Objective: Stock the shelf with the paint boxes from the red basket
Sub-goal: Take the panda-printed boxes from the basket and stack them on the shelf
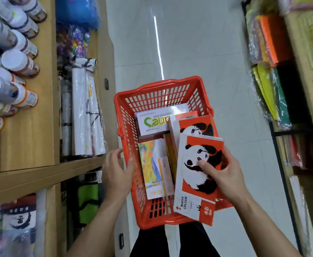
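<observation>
The red basket stands on the floor in the aisle in front of me. It holds several paint boxes: a white one with green lettering at the far end, a colourful striped one on the left, and a panda box on the right. My right hand grips another orange-and-white panda water colour box, tilted over the basket's near right corner, thumb on its face. My left hand rests on the basket's left rim with its fingers curled over it.
A wooden shelf unit rises at my left, with white paint bottles on top, wrapped white canvases below and bagged goods lower down. Shelves of coloured paper line the right. Pale tiled floor stretches ahead.
</observation>
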